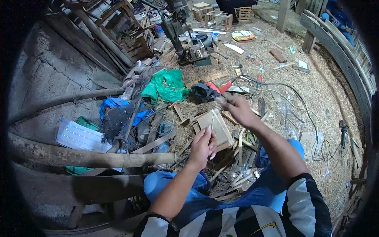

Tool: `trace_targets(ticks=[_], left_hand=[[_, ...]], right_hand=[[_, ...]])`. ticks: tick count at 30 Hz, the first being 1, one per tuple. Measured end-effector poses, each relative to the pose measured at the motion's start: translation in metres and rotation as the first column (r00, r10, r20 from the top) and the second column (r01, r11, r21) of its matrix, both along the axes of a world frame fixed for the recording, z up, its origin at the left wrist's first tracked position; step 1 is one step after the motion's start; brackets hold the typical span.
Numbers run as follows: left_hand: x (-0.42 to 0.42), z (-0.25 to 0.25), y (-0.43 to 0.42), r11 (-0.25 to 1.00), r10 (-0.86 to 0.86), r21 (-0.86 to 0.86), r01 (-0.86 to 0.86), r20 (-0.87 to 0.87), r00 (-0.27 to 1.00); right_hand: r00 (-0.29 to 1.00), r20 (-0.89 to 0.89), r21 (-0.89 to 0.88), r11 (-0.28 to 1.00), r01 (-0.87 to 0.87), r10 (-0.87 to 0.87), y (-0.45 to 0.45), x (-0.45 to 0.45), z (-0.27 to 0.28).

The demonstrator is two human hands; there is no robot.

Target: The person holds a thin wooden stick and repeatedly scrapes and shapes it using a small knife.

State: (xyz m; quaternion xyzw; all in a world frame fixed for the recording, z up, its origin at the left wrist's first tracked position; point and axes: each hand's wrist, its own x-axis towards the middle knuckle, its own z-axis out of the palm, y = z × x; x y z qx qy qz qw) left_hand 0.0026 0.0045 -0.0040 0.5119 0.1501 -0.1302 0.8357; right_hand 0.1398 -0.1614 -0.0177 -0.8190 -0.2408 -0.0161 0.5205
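My left hand [203, 147] is closed round a thin, pale, pointed stick [213, 119], which points up over a small wooden box [221, 132]. Farther forward and to the right, my right hand [238, 109] has its fingers bent together around something small and pale that I cannot make out. Just beyond it lie a black cloth bundle [204, 92] and a red tool [221, 87], both on the shavings. The wooden box rests between my knees, partly behind my left hand.
A green plastic bag [166, 86] lies ahead on the left, and a wooden pole [90, 156] crosses the lower left. Black cable [294, 87] curls over the right floor near a grinder-like tool [343, 132]. Another person [338, 17] is at the upper right.
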Motion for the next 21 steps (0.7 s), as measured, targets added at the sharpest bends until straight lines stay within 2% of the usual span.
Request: trace_targets(ticks=[2,6,8,9,10,12,14,16,19,20,21], left_hand=[[0.003,-0.002,0.001,0.999,-0.050,-0.014,0.050,-0.009,0.999],[0.004,-0.007,0.003,0.994,-0.100,0.036,0.101,-0.014,0.995],[0.004,-0.006,0.001,0.994,-0.082,0.070,0.083,-0.016,0.997],[0.004,-0.004,0.001,0.993,-0.060,0.105,0.061,-0.013,0.998],[0.003,-0.003,0.001,0.992,-0.066,0.105,0.067,-0.014,0.998],[0.003,0.000,0.002,0.974,-0.116,0.197,0.110,0.015,0.993],[0.002,-0.002,0.003,0.972,-0.153,0.185,0.145,0.027,0.988],[0.001,-0.003,0.002,0.969,-0.185,0.173,0.176,0.038,0.982],[0.000,-0.003,0.000,0.972,-0.193,0.144,0.186,0.034,0.981],[0.000,-0.005,0.000,0.962,-0.202,0.197,0.188,0.054,0.978],[0.000,-0.007,-0.001,0.950,-0.211,0.249,0.187,0.074,0.975]], right_hand=[[0.929,-0.323,0.117,0.982,-0.149,0.179,0.010,-0.020,0.019],[0.911,-0.329,0.172,0.964,-0.202,0.249,0.016,-0.022,0.003],[0.809,-0.517,0.252,0.953,-0.171,0.281,0.012,-0.015,-0.006],[0.803,-0.503,0.346,0.926,-0.153,0.321,0.012,-0.017,0.000],[0.804,-0.503,0.346,0.926,-0.148,0.316,0.008,-0.015,0.001],[0.692,-0.656,0.313,0.943,-0.112,0.300,0.002,-0.008,0.004],[0.713,-0.647,0.291,0.952,-0.097,0.270,-0.001,-0.007,0.009],[0.802,-0.534,0.227,0.959,-0.168,0.267,-0.003,-0.006,0.010],[0.835,-0.447,0.251,0.941,-0.226,0.320,-0.003,-0.006,0.012],[0.836,-0.446,0.251,0.941,-0.226,0.320,-0.003,-0.006,0.010],[0.908,-0.344,0.156,0.968,-0.195,0.238,-0.001,-0.006,0.009]])
